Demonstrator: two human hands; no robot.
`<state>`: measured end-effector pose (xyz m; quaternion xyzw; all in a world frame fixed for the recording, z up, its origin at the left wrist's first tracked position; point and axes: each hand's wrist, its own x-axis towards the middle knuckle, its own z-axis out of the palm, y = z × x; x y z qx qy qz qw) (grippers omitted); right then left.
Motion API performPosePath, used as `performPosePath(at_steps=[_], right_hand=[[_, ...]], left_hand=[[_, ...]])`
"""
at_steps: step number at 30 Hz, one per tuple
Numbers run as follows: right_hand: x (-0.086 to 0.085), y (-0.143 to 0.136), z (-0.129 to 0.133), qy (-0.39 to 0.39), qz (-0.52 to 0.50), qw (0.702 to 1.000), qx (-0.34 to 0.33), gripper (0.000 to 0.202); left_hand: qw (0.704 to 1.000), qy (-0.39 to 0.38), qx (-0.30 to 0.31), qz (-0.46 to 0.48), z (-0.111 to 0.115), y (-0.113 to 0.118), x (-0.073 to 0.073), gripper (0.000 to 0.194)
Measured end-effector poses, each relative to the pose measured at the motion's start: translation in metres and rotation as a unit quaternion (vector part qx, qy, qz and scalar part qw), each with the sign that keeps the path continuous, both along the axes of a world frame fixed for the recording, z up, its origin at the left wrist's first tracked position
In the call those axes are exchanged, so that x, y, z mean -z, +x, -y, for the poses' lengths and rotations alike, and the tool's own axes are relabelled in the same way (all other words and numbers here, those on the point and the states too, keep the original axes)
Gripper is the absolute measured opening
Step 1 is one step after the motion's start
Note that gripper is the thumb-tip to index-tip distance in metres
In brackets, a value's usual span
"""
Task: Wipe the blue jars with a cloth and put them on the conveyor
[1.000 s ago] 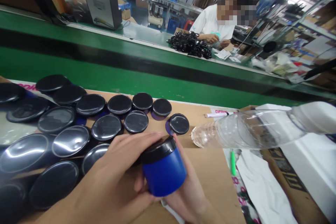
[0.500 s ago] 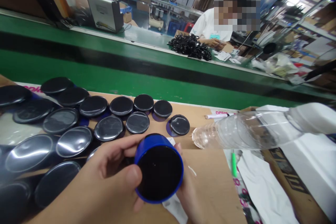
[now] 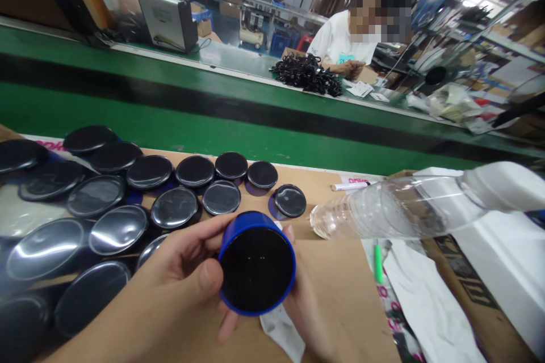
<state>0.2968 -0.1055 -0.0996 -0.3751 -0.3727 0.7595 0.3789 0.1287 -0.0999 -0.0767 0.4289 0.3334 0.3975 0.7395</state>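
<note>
I note black-topped jars (image 3: 174,207) at left. The left hand (image 3: 181,275) pinches the blue container (image 3: 257,271), thumb at its rim, tilted above the cardboard (image 3: 343,295). The right hand (image 3: 307,295) cups it, contact partly hidden. I advise light, even pressure, thumb clear of the dark face.

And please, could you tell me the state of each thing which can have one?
Blue cylinder: tilted, black end facing the camera
Left hand: gripping its side
Right hand: holding it, partly hidden
Other cylinders: standing, black ends up
Clear bottle: white cap on
White pen: lying flat
Black cables: heaped
White sheet: wrinkled
</note>
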Motion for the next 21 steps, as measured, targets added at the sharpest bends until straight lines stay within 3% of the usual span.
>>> performPosePath(at_steps=[4, 8, 10, 11, 14, 18, 21], right_hand=[[-0.006, 0.005, -0.002, 0.036, -0.032, 0.998, -0.045, 0.09], [-0.011, 0.014, -0.003, 0.065, -0.038, 0.997, -0.006, 0.064], [-0.01, 0.015, -0.003, 0.153, 0.004, 0.987, 0.048, 0.058], [-0.008, 0.015, -0.004, 0.224, 0.05, 0.97, 0.084, 0.064], [0.003, 0.014, -0.008, 0.413, 0.205, 0.871, 0.169, 0.079], [0.01, 0.012, -0.014, 0.505, 0.277, 0.789, 0.217, 0.082], [-0.012, 0.007, -0.022, 0.52, 0.333, 0.748, 0.244, 0.075]], left_hand=[[0.996, 0.068, -0.037, -0.05, 0.006, -0.003, -0.001, 0.057], [0.967, 0.184, -0.02, -0.173, 0.012, -0.016, -0.001, 0.072], [0.937, 0.252, -0.036, -0.239, 0.011, -0.021, -0.001, 0.073], [0.916, 0.286, -0.056, -0.275, 0.01, -0.023, -0.002, 0.07], [0.855, 0.349, -0.1, -0.37, 0.003, -0.027, -0.004, 0.056], [0.789, 0.411, -0.143, -0.434, -0.007, -0.029, -0.006, 0.042], [0.666, 0.5, -0.193, -0.52, -0.015, -0.028, -0.001, 0.035]])
